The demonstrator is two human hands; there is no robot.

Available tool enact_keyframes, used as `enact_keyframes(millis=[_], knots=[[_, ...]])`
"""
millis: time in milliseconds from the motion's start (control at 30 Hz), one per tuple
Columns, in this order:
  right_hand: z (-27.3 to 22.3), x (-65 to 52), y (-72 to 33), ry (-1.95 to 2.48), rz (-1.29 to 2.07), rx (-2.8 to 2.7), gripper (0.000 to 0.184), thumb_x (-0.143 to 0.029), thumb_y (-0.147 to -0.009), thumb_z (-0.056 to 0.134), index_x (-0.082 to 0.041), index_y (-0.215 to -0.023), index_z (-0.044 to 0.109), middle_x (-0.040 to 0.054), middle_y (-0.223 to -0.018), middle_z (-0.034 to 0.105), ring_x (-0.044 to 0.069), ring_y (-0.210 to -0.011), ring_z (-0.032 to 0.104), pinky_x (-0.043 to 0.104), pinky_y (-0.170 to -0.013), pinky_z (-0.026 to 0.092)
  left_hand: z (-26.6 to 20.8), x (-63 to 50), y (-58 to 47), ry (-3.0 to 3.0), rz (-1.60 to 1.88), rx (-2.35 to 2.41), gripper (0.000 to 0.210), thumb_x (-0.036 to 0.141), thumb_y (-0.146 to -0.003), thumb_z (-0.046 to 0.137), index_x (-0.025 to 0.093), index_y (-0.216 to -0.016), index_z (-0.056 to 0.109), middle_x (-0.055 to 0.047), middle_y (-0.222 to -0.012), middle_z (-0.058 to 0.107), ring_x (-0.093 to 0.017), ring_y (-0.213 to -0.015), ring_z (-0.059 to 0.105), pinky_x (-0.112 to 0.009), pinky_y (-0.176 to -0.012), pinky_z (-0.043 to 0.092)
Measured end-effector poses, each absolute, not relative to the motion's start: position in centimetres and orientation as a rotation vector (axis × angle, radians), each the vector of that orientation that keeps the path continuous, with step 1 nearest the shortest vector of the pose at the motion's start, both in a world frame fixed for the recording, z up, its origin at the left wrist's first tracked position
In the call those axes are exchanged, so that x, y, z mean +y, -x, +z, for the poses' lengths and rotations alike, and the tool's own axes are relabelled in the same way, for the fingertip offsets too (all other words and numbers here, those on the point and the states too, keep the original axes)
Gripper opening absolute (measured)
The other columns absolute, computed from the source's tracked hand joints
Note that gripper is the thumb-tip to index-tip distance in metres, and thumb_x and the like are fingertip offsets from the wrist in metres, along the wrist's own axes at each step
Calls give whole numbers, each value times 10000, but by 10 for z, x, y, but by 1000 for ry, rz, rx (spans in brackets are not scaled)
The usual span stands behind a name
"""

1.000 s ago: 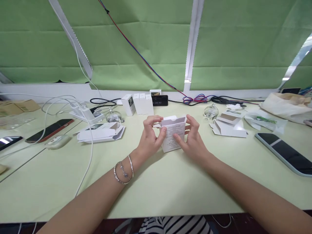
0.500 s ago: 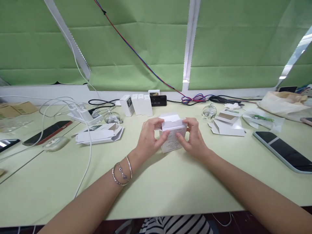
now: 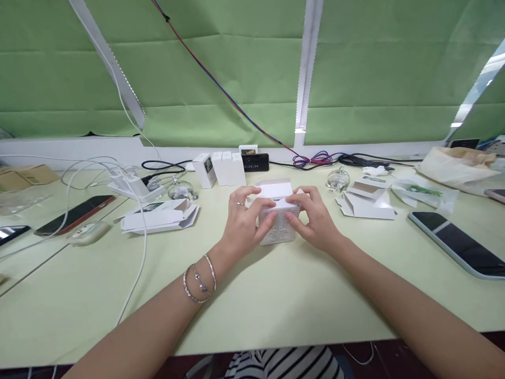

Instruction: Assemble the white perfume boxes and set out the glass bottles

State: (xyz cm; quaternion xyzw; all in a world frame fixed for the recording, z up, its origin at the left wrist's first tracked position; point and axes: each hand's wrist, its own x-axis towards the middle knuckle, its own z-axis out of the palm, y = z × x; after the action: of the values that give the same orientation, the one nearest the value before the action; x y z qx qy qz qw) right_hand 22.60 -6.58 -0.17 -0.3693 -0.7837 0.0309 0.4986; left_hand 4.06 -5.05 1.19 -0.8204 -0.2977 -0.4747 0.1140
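A small white cardboard box (image 3: 279,230) with fine print on its near side stands upright on the table before me. Its top flap (image 3: 275,188) is raised at the back. My left hand (image 3: 245,217) grips the box's left side, thumb on the printed face and index finger at the top opening. On the right side my right hand (image 3: 312,218) holds it the same way, thumb on the front and index finger bent over the top edge. The fingers hide part of the opening, and I cannot see what lies inside.
Flattened white cartons lie left (image 3: 160,217) and right (image 3: 366,202). Clear round ornaments (image 3: 338,180) sit behind them. Several white boxes (image 3: 228,169) stand at the back beside a phone showing a timer (image 3: 256,162). A white cable (image 3: 144,247) crosses the left; a phone (image 3: 460,245) lies right.
The box's top flap has swung back and stands more open. Both index fingers have moved inward over the top edge, while the box stays in place.
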Motion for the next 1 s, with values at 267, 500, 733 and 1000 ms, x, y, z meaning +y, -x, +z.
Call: enact_keyframes(millis=[267,500,733,1000], knots=[[-6,-63,-223,886,388,-1664,315,-323,-810,563,-258,-1065,390,46,-1007,496,142,-797,569,302,-651,510,13,-53,-41,2299,-1408,-1024,81,263,-789,609,246,-862,640,-64,-1058,399,-251,-1065,356,-455,-904,359],[0,-66,-227,836,406,-1674,93,-311,-854,512,-220,-838,510,60,-1038,596,166,-890,587,336,-756,491,15,-52,-39,2468,-1542,-703,144,157,-793,584,224,-920,564,-55,-1038,440,-190,-1001,484,-341,-798,481],[0,-69,-222,722,218,-1566,282,-258,-810,587,-261,-1053,445,39,-1014,613,170,-947,598,365,-820,497,12,-50,-43,2460,-1960,-610,439,171,-798,575,266,-1155,338,-25,-999,456,-112,-778,554,-299,-683,513],[12,-73,-226,768,47,-1748,81,-211,-862,490,-216,-876,569,40,-867,643,161,-858,614,324,-756,505,16,-48,-35,2389,-1730,-789,105,164,-857,493,198,-956,498,-7,-817,546,-109,-734,537,-243,-638,480]])
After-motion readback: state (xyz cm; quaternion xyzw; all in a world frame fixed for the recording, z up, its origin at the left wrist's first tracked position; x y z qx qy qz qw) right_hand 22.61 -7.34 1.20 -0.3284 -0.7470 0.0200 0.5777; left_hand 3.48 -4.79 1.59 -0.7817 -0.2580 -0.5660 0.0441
